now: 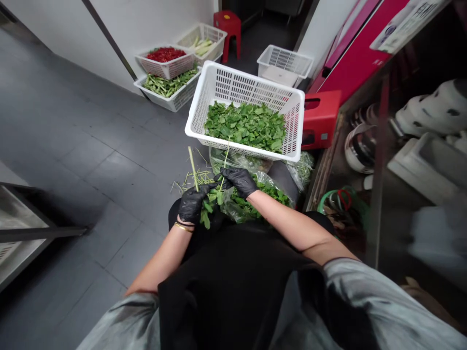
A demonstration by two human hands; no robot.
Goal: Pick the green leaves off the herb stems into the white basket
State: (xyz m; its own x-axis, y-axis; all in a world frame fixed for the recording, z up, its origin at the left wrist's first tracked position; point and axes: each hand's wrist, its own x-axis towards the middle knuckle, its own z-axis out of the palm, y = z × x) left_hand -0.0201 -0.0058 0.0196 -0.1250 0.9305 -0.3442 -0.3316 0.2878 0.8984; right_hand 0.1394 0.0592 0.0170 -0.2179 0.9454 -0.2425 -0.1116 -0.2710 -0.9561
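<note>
Both my hands wear black gloves and meet above my lap. My left hand (pixel 194 203) is closed on a leafy green sprig (pixel 207 210), whose thick pale stem (pixel 193 167) sticks up above the fist. In my right hand (pixel 239 181) the fingers pinch a thin green stem (pixel 225 158) standing upright, its tip near the rim of the white basket. Just beyond is that white perforated basket (pixel 199 102), holding picked green leaves (pixel 246 125). Below my right hand lies an open clear plastic bag (pixel 233 209) with more leafy greens (pixel 251 206).
Loose stems (pixel 199 179) are scattered on the floor left of the bags. Baskets of red peppers (pixel 166 54), cut green vegetables (pixel 170 83) and pale stalks (pixel 202 47) stand by the wall. A red stool (pixel 323 116) is behind the basket; metal shelving (pixel 379 170) runs along the right.
</note>
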